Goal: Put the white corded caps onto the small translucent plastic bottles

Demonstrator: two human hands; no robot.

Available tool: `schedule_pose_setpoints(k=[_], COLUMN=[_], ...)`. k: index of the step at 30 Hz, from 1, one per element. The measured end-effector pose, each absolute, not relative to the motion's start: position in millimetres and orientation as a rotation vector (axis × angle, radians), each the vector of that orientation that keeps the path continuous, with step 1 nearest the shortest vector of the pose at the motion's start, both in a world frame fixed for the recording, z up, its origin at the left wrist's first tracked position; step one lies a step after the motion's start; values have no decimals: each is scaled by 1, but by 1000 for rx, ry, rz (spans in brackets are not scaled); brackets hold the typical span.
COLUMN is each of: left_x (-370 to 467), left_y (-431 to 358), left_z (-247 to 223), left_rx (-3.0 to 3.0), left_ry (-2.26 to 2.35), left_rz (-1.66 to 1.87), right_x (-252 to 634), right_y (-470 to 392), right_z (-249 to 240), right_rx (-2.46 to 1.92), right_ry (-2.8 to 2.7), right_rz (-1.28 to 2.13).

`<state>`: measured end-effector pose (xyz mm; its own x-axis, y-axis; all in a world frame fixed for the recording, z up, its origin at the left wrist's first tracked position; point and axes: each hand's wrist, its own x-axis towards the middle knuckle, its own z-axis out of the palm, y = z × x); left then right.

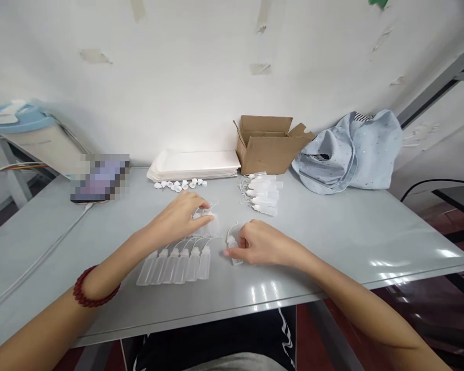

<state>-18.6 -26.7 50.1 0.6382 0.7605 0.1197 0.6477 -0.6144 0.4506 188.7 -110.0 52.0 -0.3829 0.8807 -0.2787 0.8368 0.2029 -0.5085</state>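
Observation:
My left hand (185,212) reaches over a back group of small clear plastic squeeze bottles (213,226), partly hiding them. Its thumb and forefinger are curled at the neck of one bottle. In front, several matching bottles (181,269) lie side by side, each with a white neck and a thin tethered strap. My right hand (261,242) is closed, its thumb and fingers on a single squeeze bottle (235,260) just right of that row. Farther back, a loose pile of the same bottles (265,195) lies on the table.
White caps (181,184) are scattered before a stack of white envelopes or bags (195,164). An open cardboard box (268,152) and a light blue cloth hat or bag (355,152) stand against the wall. At left are a plugged-in phone (100,180) and a bin (34,134).

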Motion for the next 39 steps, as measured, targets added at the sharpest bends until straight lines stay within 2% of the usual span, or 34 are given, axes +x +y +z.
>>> schedule_pose_setpoints(k=[4,14,25,39], left_x=[-13,-11,-13,-16], left_y=[-31,-51,-57,-59], left_z=[40,48,51,52], left_rx=[2465,2201,2091,1869], left_ry=[1157,1166,1173,1110], left_rz=[385,624,763,810], right_x=[188,187,190,189], right_y=[-109,-106,-103,-98], right_z=[49,49,55,50], right_rx=[-1750,-1728,-1788,-1573], right_ry=[-2358,-2206,-2081,-1806], right_rz=[986,1118,988,926])
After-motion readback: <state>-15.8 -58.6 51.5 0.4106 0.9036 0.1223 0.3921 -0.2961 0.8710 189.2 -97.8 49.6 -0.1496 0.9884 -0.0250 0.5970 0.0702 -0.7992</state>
